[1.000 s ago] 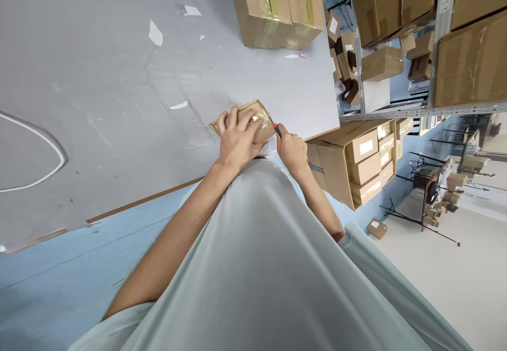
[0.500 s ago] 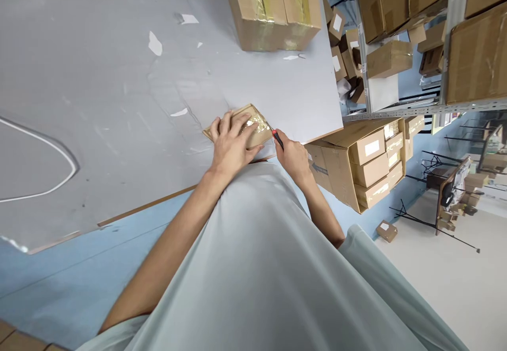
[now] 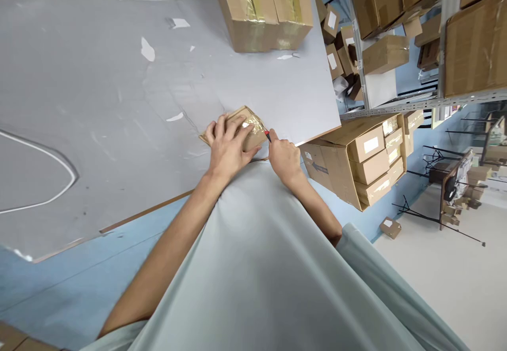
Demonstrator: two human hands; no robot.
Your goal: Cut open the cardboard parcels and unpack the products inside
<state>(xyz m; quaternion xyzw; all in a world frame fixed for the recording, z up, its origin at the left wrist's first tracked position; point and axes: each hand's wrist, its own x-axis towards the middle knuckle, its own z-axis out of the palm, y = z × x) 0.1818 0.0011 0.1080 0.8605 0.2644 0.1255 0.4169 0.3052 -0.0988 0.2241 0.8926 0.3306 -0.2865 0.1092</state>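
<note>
A small flat cardboard box [image 3: 253, 139] with shiny clear tape lies near the front edge of the grey table. My left hand [image 3: 228, 142] rests on top of it with fingers spread, pressing it against the table. My right hand [image 3: 284, 155] is closed around a knife [image 3: 268, 135] with a red and black handle. The tip of the knife meets the box's right edge, and most of its handle is hidden in my fist.
Two taped cartons [image 3: 273, 29] stand at the table's [image 3: 99, 92] far side. Right of the table is an open carton [image 3: 332, 166] packed with smaller boxes. Shelving [image 3: 446, 39] loaded with boxes rises behind it. Paper scraps [image 3: 148, 50] and a white cord [image 3: 59, 155] lie on the tabletop.
My right hand has shifted slightly left and down with the knife, closer in against the box's edge. My left hand stays on the box. The whole view has drifted a little.
</note>
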